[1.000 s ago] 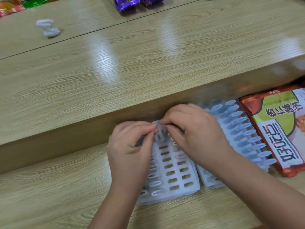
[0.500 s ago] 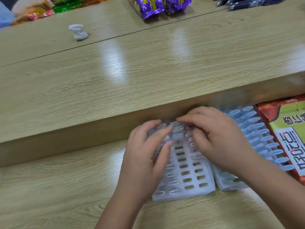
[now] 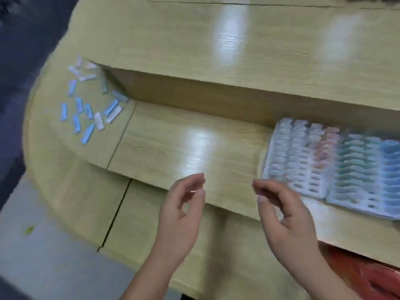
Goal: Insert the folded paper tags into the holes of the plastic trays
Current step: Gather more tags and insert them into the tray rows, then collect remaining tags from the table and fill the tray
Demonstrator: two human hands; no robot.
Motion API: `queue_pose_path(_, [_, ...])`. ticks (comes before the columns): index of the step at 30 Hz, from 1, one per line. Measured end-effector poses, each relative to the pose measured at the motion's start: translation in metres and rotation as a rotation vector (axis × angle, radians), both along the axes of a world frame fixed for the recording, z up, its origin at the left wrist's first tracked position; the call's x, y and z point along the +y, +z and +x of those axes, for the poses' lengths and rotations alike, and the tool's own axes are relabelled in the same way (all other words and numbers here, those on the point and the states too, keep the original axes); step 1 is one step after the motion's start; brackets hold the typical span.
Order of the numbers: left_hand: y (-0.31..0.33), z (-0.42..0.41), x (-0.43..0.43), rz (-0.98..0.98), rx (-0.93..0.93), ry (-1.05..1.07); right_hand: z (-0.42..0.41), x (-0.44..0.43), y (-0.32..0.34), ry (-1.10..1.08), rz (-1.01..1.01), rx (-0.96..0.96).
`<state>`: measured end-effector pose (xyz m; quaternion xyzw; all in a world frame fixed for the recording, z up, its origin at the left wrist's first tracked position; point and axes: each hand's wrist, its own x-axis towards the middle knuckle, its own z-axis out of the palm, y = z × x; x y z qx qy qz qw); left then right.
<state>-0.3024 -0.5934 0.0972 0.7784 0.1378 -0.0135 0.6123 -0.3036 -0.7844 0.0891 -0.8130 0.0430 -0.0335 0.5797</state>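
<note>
Plainly saw both hands raised over the near edge of the wooden desk (image 3: 184, 146), well apart from each other and touching nothing. Found the left hand (image 3: 181, 211) with fingers loosely curled and relaxed, thumb and forefinger parted by a small gap, nothing pinched between them. Found the right hand (image 3: 287, 221) in much the same pose, fingers loosely bent, thumb held apart from the fingertips, empty too, hovering near the front left corner of the plastic trays (image 3: 337, 169) without resting on them. Made out two such trays lying side by side on the lower desk level, touching along one long edge, backs pushed against the step (image 3: 216, 98) up to the higher level. Noted the left tray (image 3: 296, 161) mostly filled with white tags and one pinkish column, several front holes empty; noted the right tray (image 3: 363, 176) carrying greenish and blue rows, cut off by the frame edge. Could not count the inserted tags through the motion blur. Spotted the loose folded paper tags (image 3: 86, 105) scattered flat at the far left end of the lower level, blue, white and a few pink, well apart from trays and hands. Glimpsed a red packet (image 3: 368, 276) below the right forearm and grey floor (image 3: 43, 252) at lower left.
</note>
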Motion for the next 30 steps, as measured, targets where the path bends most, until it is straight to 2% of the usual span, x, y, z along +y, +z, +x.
queue_pose_path(6, [0.025,-0.104,0.075,0.060,0.039,0.210,-0.054,0.080,0.019,0.343,0.036,0.135])
queue_pose_path(11, [0.031,-0.175,0.148,0.044,0.036,0.387,-0.085,0.156,0.032,0.535,-0.009,0.122])
queue_pose_path(22, [0.041,-0.275,0.363,0.113,0.022,0.556,-0.158,0.373,0.037,0.629,0.022,0.102])
queue_pose_path(30, [0.036,-0.269,0.484,0.134,0.013,0.614,-0.133,0.493,0.033,0.614,0.031,0.109])
